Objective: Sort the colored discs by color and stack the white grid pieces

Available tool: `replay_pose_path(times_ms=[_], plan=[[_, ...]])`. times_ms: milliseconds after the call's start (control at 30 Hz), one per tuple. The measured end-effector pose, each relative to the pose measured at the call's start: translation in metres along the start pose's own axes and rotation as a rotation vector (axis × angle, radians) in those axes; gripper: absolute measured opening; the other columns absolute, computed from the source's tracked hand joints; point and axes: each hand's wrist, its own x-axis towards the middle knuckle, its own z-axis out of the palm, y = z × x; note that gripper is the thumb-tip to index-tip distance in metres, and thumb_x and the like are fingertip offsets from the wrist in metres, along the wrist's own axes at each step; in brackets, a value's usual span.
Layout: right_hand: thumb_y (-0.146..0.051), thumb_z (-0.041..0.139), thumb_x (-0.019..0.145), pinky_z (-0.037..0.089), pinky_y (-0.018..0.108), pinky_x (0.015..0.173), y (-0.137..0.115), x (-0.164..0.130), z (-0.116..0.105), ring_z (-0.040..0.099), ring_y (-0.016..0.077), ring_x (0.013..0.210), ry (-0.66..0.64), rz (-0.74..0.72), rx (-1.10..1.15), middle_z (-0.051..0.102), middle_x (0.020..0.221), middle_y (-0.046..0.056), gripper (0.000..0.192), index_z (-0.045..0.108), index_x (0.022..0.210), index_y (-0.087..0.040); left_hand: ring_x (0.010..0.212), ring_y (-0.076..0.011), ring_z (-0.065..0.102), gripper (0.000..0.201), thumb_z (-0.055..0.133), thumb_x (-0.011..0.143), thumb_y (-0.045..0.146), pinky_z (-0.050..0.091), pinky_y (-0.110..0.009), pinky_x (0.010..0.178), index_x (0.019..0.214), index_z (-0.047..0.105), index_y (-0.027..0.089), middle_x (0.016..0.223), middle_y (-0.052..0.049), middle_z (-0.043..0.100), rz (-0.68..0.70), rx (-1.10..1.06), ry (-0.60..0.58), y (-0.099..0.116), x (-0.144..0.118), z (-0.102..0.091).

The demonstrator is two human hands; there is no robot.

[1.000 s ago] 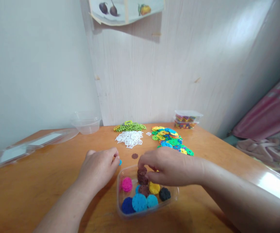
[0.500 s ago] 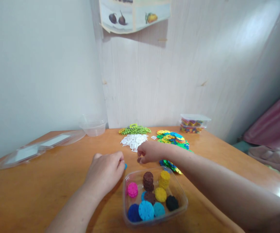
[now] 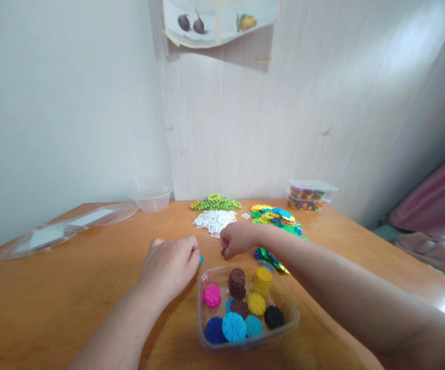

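On my table (image 3: pixel 71 288): white pieces (image 3: pixel 213 222) heaped mid-table, green pieces (image 3: pixel 216 203) behind them; lidded box (image 3: pixel 312 193) of coloured pieces, far right; empty clear bowl (image 3: pixel 150 196) and clear lid (image 3: pixel 58 232), far left. Fruit poster (image 3: pixel 220 19) on my wall.

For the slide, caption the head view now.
Two hands above a clear tub of stacked colour discs: left hand pinching a blue disc, right hand closed on the table.
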Motion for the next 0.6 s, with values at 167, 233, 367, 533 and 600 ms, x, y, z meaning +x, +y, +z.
replay_pose_path(times_ms=[167, 233, 367, 533, 600], plan=[[-0.038, 0.064, 0.069, 0.038, 0.024, 0.055, 0.002, -0.001, -0.001, 0.062, 0.0186, 0.076, 0.004, -0.014, 0.065, 0.072, 0.087, 0.005, 0.031, 0.072, 0.091, -0.017, 0.067, -0.0182, 0.059, 0.023, 0.042, 0.088, 0.032, 0.027, -0.031, 0.068, 0.079, 0.062, 0.024, 0.074, 0.000, 0.070, -0.006, 0.004, -0.009, 0.001, 0.000, -0.002], [-0.037, 0.065, 0.069, 0.037, 0.023, 0.055, 0.003, -0.008, -0.004, 0.061, 0.0173, 0.074, 0.048, -0.015, 0.108, 0.071, 0.085, 0.004, 0.028, 0.071, 0.088, -0.017, 0.068, -0.0187, 0.060, 0.023, 0.042, 0.088, 0.032, 0.028, -0.031, 0.068, 0.080, 0.062, 0.024, 0.074, -0.001, 0.070, -0.005, 0.006, -0.008, 0.002, -0.001, -0.003], [-0.038, 0.065, 0.071, 0.035, 0.022, 0.054, 0.001, -0.039, -0.016, 0.058, 0.0143, 0.070, 0.211, -0.044, 0.191, 0.069, 0.084, 0.002, 0.026, 0.067, 0.088, -0.018, 0.069, -0.0200, 0.061, 0.022, 0.042, 0.088, 0.032, 0.027, -0.031, 0.069, 0.082, 0.063, 0.025, 0.076, -0.001, 0.071, -0.015, 0.014, -0.001, 0.001, -0.001, -0.003], [-0.035, 0.065, 0.073, 0.036, 0.022, 0.058, -0.018, -0.094, -0.020, 0.055, 0.0125, 0.072, 0.300, -0.141, 0.218, 0.065, 0.087, 0.001, 0.025, 0.064, 0.093, -0.020, 0.069, -0.0197, 0.060, 0.023, 0.042, 0.088, 0.033, 0.028, -0.031, 0.069, 0.082, 0.063, 0.025, 0.077, -0.001, 0.071, -0.020, 0.000, -0.012, 0.000, 0.000, -0.001], [-0.034, 0.066, 0.073, 0.036, 0.023, 0.058, -0.027, -0.112, -0.015, 0.055, 0.0126, 0.072, 0.304, -0.171, 0.230, 0.066, 0.088, 0.001, 0.025, 0.063, 0.094, -0.020, 0.068, -0.0189, 0.060, 0.023, 0.042, 0.088, 0.033, 0.028, -0.031, 0.068, 0.080, 0.062, 0.025, 0.075, -0.001, 0.071, -0.015, -0.004, -0.023, 0.000, 0.000, -0.001]])
